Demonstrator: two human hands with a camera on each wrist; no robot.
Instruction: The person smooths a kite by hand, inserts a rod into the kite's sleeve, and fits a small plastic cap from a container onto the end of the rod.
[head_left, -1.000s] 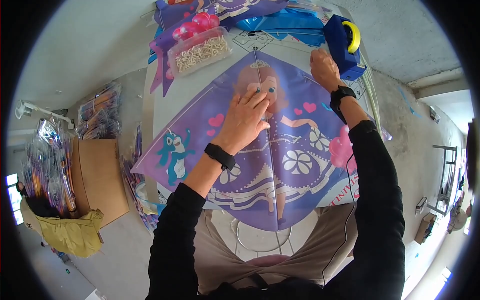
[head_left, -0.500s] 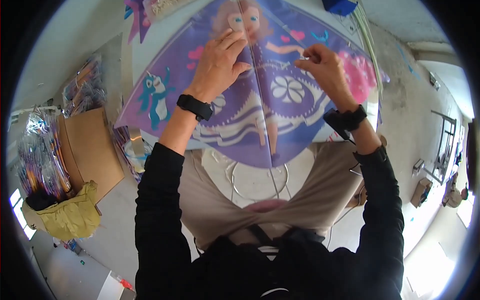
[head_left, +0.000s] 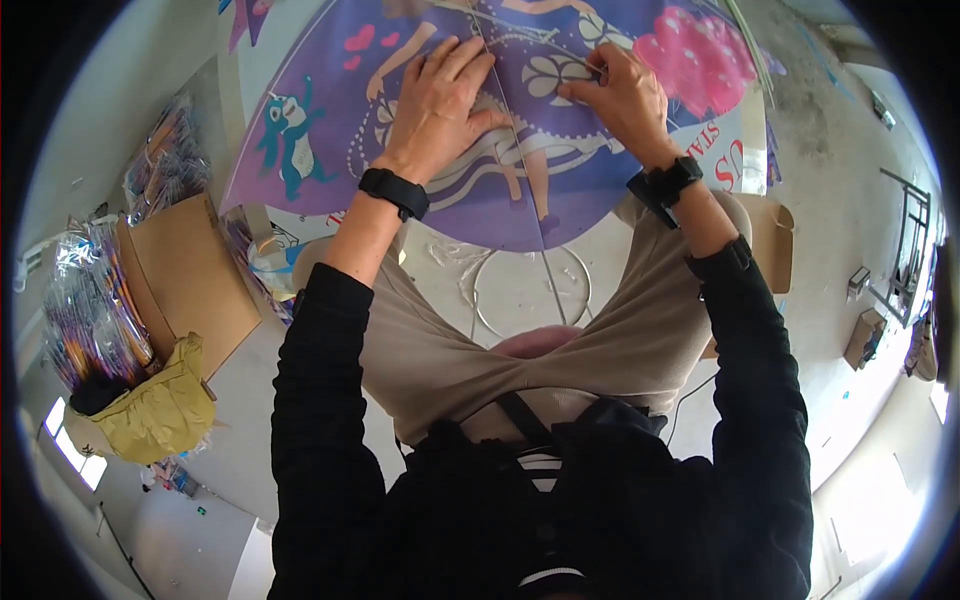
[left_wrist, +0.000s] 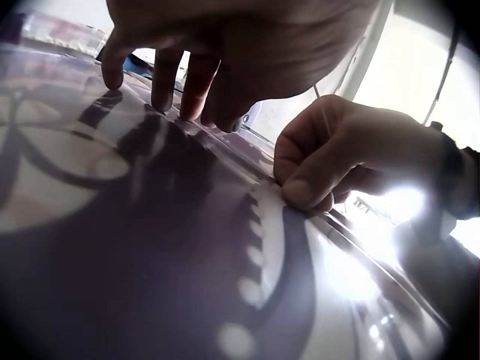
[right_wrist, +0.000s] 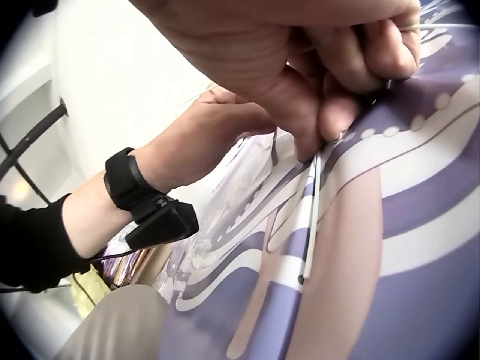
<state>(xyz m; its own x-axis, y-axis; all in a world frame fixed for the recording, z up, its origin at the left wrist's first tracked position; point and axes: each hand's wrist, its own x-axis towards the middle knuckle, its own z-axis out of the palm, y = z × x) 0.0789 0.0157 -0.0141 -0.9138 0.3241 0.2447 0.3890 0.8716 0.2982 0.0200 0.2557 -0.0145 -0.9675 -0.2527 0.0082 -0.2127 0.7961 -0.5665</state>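
Note:
A purple kite sheet (head_left: 470, 226) printed with a girl in a gown lies over the tabletop, its near tip hanging past the edge. My left hand (head_left: 440, 105) rests on the gown with fingers extended, just left of the centre line. To the right of that line, my right hand (head_left: 622, 95) pinches a thin pale stick (right_wrist: 442, 27), thumb against curled fingers, close over the sheet. In the right wrist view a slim rod (right_wrist: 311, 232) with a dark tip runs down the centre line beneath those fingertips.
Pale sticks (head_left: 748, 45) lie along the table's right side. Left on the floor stand a cardboard box (head_left: 195, 280) and plastic-wrapped bundles (head_left: 90, 300), with a yellow garment (head_left: 150, 415) nearby. A round metal stool frame (head_left: 480, 300) shows between the person's legs.
My right hand has left the blue tape dispenser and come down over the gown. My left hand has slid from the printed face toward the near edge. The head view has tilted down.

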